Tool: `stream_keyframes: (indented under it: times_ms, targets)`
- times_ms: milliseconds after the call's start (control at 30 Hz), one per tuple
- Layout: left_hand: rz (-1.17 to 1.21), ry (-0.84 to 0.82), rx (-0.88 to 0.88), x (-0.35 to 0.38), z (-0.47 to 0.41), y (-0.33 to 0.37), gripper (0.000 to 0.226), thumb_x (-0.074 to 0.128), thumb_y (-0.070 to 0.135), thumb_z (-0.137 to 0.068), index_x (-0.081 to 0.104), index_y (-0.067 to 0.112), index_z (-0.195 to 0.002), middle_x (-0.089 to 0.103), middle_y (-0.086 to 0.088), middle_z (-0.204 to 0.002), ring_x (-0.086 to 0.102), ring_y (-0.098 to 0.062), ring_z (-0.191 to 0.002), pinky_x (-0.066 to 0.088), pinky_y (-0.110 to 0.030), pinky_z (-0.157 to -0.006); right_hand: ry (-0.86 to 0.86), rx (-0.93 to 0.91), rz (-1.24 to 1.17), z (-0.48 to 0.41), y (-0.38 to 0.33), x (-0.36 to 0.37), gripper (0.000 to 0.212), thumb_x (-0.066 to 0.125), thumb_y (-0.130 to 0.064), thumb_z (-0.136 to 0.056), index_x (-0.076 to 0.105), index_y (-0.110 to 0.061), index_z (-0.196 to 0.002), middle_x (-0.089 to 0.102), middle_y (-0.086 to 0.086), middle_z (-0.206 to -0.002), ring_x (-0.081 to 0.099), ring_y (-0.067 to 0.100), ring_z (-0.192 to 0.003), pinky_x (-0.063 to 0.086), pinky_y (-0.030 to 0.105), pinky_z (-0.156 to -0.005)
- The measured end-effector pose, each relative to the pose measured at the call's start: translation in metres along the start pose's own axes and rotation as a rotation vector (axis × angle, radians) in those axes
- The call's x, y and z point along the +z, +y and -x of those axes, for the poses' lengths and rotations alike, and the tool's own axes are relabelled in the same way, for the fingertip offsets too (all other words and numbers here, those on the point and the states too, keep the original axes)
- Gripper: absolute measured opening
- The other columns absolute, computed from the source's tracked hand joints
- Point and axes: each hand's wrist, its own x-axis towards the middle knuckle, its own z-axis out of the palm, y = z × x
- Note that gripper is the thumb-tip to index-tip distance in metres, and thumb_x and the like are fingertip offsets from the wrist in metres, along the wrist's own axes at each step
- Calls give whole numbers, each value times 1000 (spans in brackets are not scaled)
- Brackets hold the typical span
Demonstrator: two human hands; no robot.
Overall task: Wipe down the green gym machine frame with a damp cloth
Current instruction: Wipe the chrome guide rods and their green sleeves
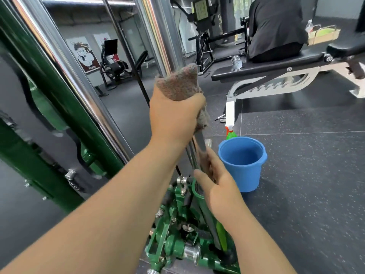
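My left hand [173,115] grips a grey-pink cloth [180,84] wrapped around a chrome guide rod [158,36] of the green gym machine. My right hand [219,186] sits lower on the same rod, fingers curled round it just above the green carriage [177,234]. The green machine frame [29,95] runs along the left side with a second chrome rod beside it. The part of the rod under the cloth is hidden.
A blue bucket [243,163] stands on the dark rubber floor right of the rod, a green spray bottle [230,133] behind it. A black bench [276,66] with a seated person [276,26] lies beyond. Other gym machines stand at the back.
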Motion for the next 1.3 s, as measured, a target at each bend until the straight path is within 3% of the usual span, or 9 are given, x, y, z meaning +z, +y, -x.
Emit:
stream_keyframes:
  times_ms: [100,333,467,533,700,800,933,1133,1300]
  targets:
    - [38,-11,-58,1,3,-6,32,74,7,-71,62,7,-101,67,-4,-82,66,-17,-69,58,-33,-63,32,-8,-166,-1,-5,1,54,54,-16,-100,37,-58,-129,55,-51,-103,48,-26,-110,36,19,-109]
    - [15,-121,-159,-9,2,16,32,74,-2,-74,64,0,-104,72,-18,-94,71,-30,-81,61,-40,-66,-51,-32,-65,5,-19,-5,45,52,-24,-101,35,-60,-122,43,-43,-116,40,-40,-91,35,-6,-79]
    - [162,-150,-85,-16,-30,82,27,69,-5,-79,57,4,-101,66,-14,-85,66,-21,-59,58,-34,-50,26,-86,1,-19,-62,2,43,65,-24,-93,47,-49,-123,63,-22,-111,56,-15,-93,43,14,-91]
    - [166,-133,12,-21,-48,107,31,69,-2,-79,53,9,-104,63,-9,-90,66,-16,-64,57,-31,-53,-25,-164,8,-40,-92,3,46,71,-14,-88,54,-36,-124,62,-17,-90,56,-5,-77,44,18,-81]
    - [131,-125,21,-14,-39,84,18,64,-4,-79,56,2,-93,60,-3,-61,61,-16,-48,56,-35,-53,-70,-227,-15,-59,-113,16,32,76,-13,-82,51,-31,-73,43,-19,-49,36,3,-52,33,26,-60]
    - [98,-116,-88,-10,-28,43,38,70,12,-63,64,6,-100,73,-7,-83,72,-28,-78,60,-50,-78,-26,-187,-95,-55,-105,20,28,70,-5,-79,57,-30,-78,57,-21,-51,49,-3,-57,41,14,-57]
    - [-155,-248,-256,-18,20,-14,58,78,27,-57,65,26,-113,73,7,-100,70,-9,-93,56,-37,-92,-91,-7,229,-29,-67,2,37,66,-5,-90,46,-32,-75,54,-19,-70,50,-10,-61,37,2,-52]
    - [184,-210,-124,-24,-29,73,44,71,-2,-81,54,5,-121,69,-13,-87,68,-30,-68,58,-37,-54,-86,113,244,-28,-53,-4,29,70,-3,-84,45,-17,-80,51,1,-71,46,9,-61,39,9,-52]
    - [112,-112,-35,-16,-40,96,34,74,8,-73,56,12,-102,67,-13,-92,71,-27,-71,58,-59,-63,-77,122,74,-23,-65,-4,38,73,-2,-82,57,-32,-100,67,-10,-93,64,12,-90,48,19,-73]
